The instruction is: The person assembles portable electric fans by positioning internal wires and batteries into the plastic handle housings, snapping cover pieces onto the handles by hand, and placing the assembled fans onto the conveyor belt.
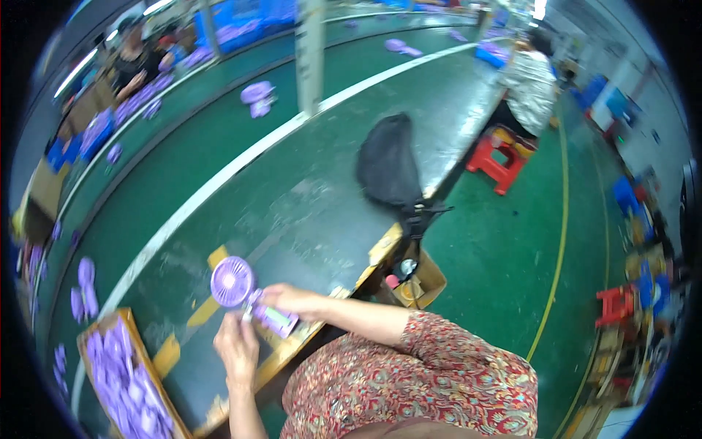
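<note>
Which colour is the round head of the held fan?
The fan head is light purple with a paler centre, best seen in the head view.

Green floor (475, 271), red stool (506, 174), pale pillar (309, 62)

Smooth purple plastic fan with a round slotted head (232, 281), above a scuffed green tabletop (314, 197).
The tabletop turns glossy toward its far right edge. Near its right edge, a slumped black cloth-like bag (387, 157) looks matt. At its left corner, a shallow brown cardboard-looking tray (151, 364) holds smooth purple plastic parts (121, 373).
</note>
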`<act>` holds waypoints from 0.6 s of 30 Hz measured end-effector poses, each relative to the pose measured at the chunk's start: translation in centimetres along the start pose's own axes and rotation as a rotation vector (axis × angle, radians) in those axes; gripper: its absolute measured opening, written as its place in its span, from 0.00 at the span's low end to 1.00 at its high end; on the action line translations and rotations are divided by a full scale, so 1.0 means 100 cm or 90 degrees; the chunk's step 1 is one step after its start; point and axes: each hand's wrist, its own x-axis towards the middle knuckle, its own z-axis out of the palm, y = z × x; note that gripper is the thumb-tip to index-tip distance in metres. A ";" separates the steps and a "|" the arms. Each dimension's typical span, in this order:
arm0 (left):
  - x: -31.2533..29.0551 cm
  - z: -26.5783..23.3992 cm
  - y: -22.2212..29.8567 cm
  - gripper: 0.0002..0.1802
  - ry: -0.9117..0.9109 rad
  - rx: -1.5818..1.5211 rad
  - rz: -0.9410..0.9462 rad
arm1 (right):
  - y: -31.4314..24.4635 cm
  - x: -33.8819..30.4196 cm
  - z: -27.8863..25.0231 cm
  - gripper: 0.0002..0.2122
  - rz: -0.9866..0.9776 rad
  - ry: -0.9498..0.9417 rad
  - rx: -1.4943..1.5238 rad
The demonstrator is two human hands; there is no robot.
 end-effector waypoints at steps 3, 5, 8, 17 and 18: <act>0.009 0.008 0.003 0.01 -0.005 -0.048 -0.018 | -0.011 -0.010 -0.012 0.16 0.009 0.003 0.070; 0.014 0.013 0.000 0.01 -0.022 -0.068 -0.005 | -0.017 -0.012 -0.010 0.19 0.000 0.073 0.039; 0.009 0.017 -0.011 0.03 0.010 -0.102 -0.045 | -0.017 -0.005 -0.006 0.19 0.019 0.066 0.031; 0.004 0.016 -0.008 0.03 -0.040 -0.233 -0.166 | -0.017 -0.007 0.000 0.17 0.056 0.053 0.016; 0.003 0.017 -0.010 0.03 -0.041 -0.234 -0.167 | -0.016 -0.007 -0.002 0.16 0.047 0.048 0.005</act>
